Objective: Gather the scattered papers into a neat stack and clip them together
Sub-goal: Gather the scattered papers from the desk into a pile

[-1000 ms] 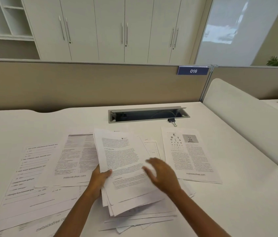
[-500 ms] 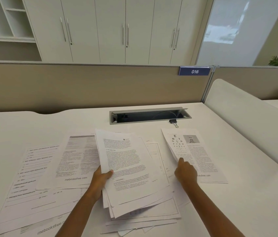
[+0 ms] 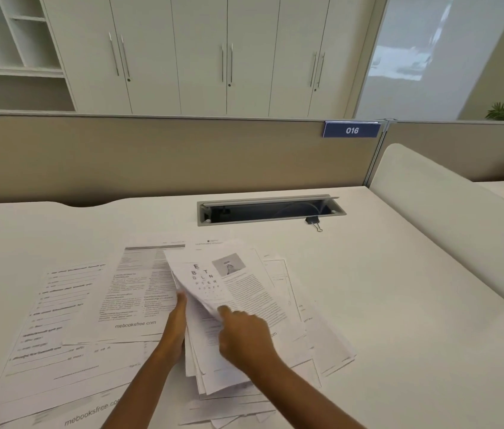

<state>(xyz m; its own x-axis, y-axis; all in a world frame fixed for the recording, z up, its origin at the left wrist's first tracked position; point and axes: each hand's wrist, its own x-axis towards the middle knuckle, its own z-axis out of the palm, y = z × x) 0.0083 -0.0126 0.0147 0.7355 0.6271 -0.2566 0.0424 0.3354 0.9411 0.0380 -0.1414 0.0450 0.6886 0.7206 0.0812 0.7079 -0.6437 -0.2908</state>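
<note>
Where the desk (image 3: pixel 399 305) lies nearest the viewer, both forearms enter, and the left hand (image 3: pixel 177 326) grips the left edge of the pile (image 3: pixel 306 329), thumb on top. The right hand (image 3: pixel 244 335) rests on the chart sheet (image 3: pixel 244 283), the top leaf of the pile, with its index finger extended onto the paper and the other fingers curled. Whether it pinches the leaf or only presses it cannot be told, since the thumb is hidden. The leaf's left edge curls upward beside the left thumb. The pile's edges are splayed, not yet squared, and its long axis runs near to far, leaning slightly left at the far end. Loose sheets (image 3: pixel 133 292) lie flat to the left of the pile, overlapping one another, with long axes likewise near to far. They are on the left hand's side, so the next gathering reach is judged to go leftward. Farther off and to the right, the clip (image 3: pixel 313 220) sits on the desk just beside the slot (image 3: pixel 270 212), well apart from the pile and nearer the right hand.
</note>
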